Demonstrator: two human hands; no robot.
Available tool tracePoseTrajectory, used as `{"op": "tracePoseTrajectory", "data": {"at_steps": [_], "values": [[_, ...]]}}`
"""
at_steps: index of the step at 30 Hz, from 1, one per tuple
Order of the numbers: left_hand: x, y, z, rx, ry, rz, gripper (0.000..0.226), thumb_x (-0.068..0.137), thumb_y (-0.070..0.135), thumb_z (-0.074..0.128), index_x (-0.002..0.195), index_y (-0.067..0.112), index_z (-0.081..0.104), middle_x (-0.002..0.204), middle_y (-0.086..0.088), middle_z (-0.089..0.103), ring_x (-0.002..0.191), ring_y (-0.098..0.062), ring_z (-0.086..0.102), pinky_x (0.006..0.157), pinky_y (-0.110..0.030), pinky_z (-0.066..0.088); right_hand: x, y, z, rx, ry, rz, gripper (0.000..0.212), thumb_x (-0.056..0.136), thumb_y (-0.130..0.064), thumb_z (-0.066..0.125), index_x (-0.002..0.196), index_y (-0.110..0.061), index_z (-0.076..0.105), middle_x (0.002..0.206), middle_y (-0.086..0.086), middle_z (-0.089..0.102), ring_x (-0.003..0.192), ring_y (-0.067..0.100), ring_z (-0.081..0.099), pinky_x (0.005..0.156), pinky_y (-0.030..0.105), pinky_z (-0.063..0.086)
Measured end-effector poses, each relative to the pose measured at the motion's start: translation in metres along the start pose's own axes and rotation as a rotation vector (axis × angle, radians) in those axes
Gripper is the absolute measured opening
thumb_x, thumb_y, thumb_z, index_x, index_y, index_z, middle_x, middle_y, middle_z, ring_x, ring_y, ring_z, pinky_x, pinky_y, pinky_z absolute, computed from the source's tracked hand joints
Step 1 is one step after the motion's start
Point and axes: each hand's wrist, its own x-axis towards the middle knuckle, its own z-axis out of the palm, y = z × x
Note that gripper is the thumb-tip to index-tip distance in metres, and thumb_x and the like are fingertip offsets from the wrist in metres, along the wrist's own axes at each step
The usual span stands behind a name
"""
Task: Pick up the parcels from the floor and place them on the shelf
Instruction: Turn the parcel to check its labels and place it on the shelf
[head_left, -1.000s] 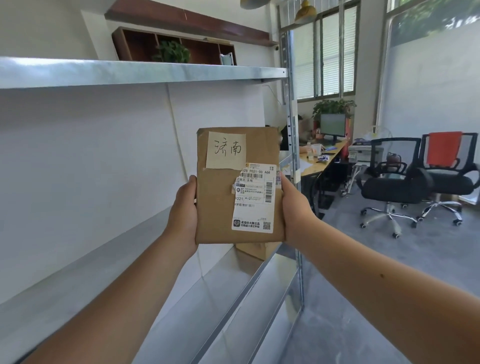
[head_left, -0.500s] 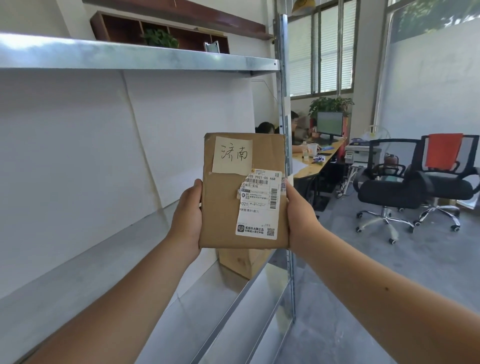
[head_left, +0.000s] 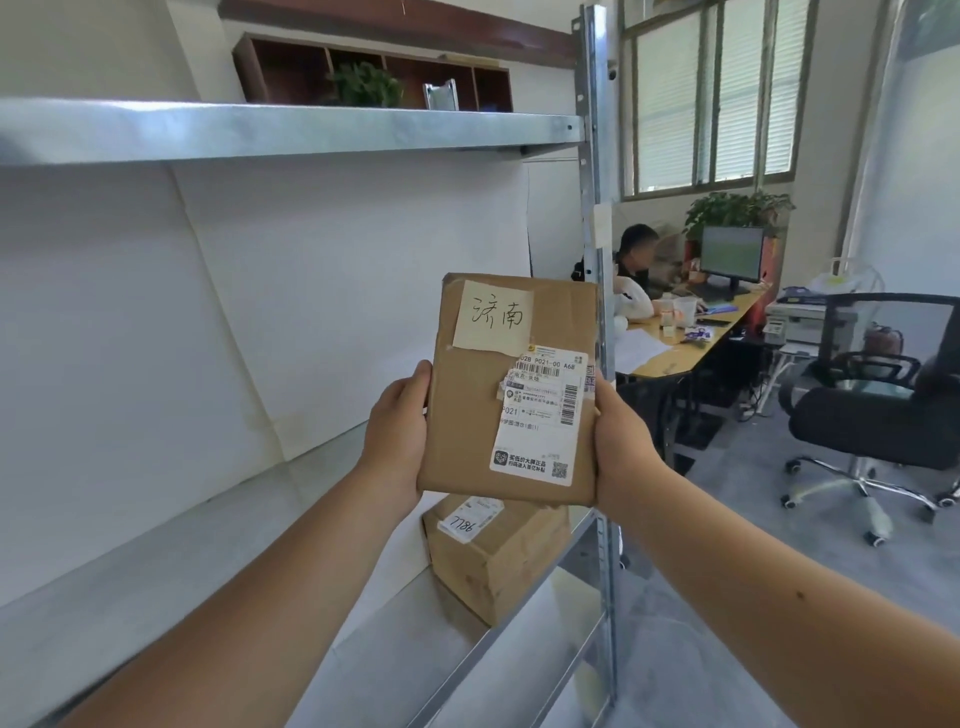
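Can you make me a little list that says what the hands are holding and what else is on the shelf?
Held thing: flat brown paper parcel with a yellow handwritten note and a white shipping label, upright
Left hand: grip on the parcel's left edge
Right hand: grip on the parcel's right edge
Already on shelf: brown cardboard box, label reading 7786
Shelf: grey metal shelf board, below the parcel
Parcel on shelf yet: no, in the air

Brown parcel (head_left: 483, 426), white label (head_left: 540, 415), perhaps cream note (head_left: 492, 318), silvery shelf (head_left: 291, 132)
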Motion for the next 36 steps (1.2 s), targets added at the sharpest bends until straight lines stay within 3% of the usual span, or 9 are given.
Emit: {"op": "tracePoseTrajectory", "data": {"at_steps": [3, 7, 9, 12, 16, 21, 24, 31, 36], "values": [[0.015, -0.002, 0.006, 0.006, 0.009, 0.005, 0.051, 0.104, 0.056, 0.053, 0.12, 0.014, 0.075, 0.124, -0.015, 0.078, 0.114, -0.039, 0.076, 0.1, -0.063, 0.059, 0.018, -0.006, 0.0, -0.014, 0.027, 0.018, 0.048, 0.096, -0.066, 0.06, 0.087, -0.03, 0.089, 0.096, 0.006, 0.086, 0.08, 0.034, 0.083, 0.055, 0.053, 0.066], [0.04, 0.002, 0.004, 0.073, -0.012, 0.005, 0.049, 0.104, 0.056, 0.052, 0.121, 0.017, 0.077, 0.118, -0.012, 0.081, 0.108, -0.036, 0.078, 0.088, -0.055, 0.063, 0.042, -0.005, 0.006, 0.006, 0.044, 0.019, 0.052, 0.092, -0.072, 0.06, 0.114, -0.03, 0.083, 0.112, 0.002, 0.084, 0.103, 0.037, 0.08, 0.09, 0.069, 0.061], [0.055, 0.006, 0.001, 0.086, -0.049, 0.017, 0.048, 0.105, 0.053, 0.052, 0.122, 0.016, 0.078, 0.119, -0.013, 0.081, 0.107, -0.034, 0.077, 0.079, -0.045, 0.062, 0.055, -0.004, 0.012, 0.008, 0.056, -0.012, 0.048, 0.093, -0.069, 0.062, 0.112, -0.031, 0.083, 0.111, -0.001, 0.084, 0.108, 0.032, 0.079, 0.1, 0.065, 0.058], [0.075, 0.015, -0.006, 0.125, -0.126, 0.035, 0.042, 0.106, 0.048, 0.054, 0.108, 0.019, 0.085, 0.113, -0.01, 0.083, 0.101, -0.027, 0.078, 0.08, -0.035, 0.058, 0.069, -0.001, 0.02, 0.031, 0.06, -0.01, 0.04, 0.095, -0.066, 0.062, 0.103, -0.033, 0.084, 0.111, -0.002, 0.084, 0.108, 0.029, 0.078, 0.091, 0.057, 0.064], [0.099, 0.029, -0.012, 0.159, -0.236, 0.016, 0.037, 0.105, 0.041, 0.058, 0.089, 0.028, 0.09, 0.101, 0.001, 0.086, 0.081, -0.01, 0.079, 0.061, -0.019, 0.054, 0.084, 0.002, 0.029, 0.016, 0.071, 0.018, 0.046, 0.093, -0.071, 0.06, 0.115, -0.036, 0.079, 0.126, -0.003, 0.078, 0.113, 0.027, 0.073, 0.066, 0.044, 0.062], [0.123, 0.037, -0.015, 0.194, -0.319, -0.011, 0.023, 0.102, 0.031, 0.064, 0.099, 0.025, 0.086, 0.1, 0.004, 0.085, 0.079, -0.009, 0.077, 0.074, -0.03, 0.049, 0.098, 0.008, 0.036, -0.037, 0.125, 0.052, 0.063, 0.092, -0.078, 0.055, 0.133, -0.033, 0.066, 0.133, 0.002, 0.072, 0.122, 0.033, 0.067, 0.094, 0.062, 0.06], [0.134, 0.042, -0.015, 0.22, -0.331, 0.028, 0.021, 0.101, 0.029, 0.069, 0.117, 0.026, 0.082, 0.111, 0.002, 0.085, 0.091, -0.014, 0.076, 0.077, -0.03, 0.051, 0.101, 0.014, 0.037, -0.087, 0.195, 0.039, 0.068, 0.092, -0.076, 0.057, 0.137, -0.026, 0.061, 0.131, 0.003, 0.069, 0.116, 0.03, 0.068, 0.09, 0.062, 0.062], [0.162, 0.051, -0.009, 0.528, -0.272, 0.164, 0.023, 0.103, 0.031, 0.069, 0.125, 0.031, 0.077, 0.127, 0.007, 0.076, 0.103, -0.01, 0.068, 0.081, -0.026, 0.052, 0.104, 0.024, 0.03, -0.184, 0.238, 0.036, 0.058, 0.095, -0.058, 0.068, 0.135, -0.017, 0.061, 0.128, 0.01, 0.067, 0.112, 0.034, 0.069, 0.071, 0.057, 0.068], [0.172, 0.048, -0.009, 0.9, -0.054, 0.4, 0.021, 0.104, 0.03, 0.065, 0.111, 0.024, 0.084, 0.121, 0.001, 0.079, 0.112, -0.021, 0.069, 0.092, -0.034, 0.052, 0.107, 0.031, 0.034, -0.298, 0.326, -0.117, 0.072, 0.092, -0.055, 0.073, 0.153, -0.029, 0.043, 0.149, 0.007, 0.05, 0.112, 0.029, 0.061, 0.092, 0.048, 0.06]]}}
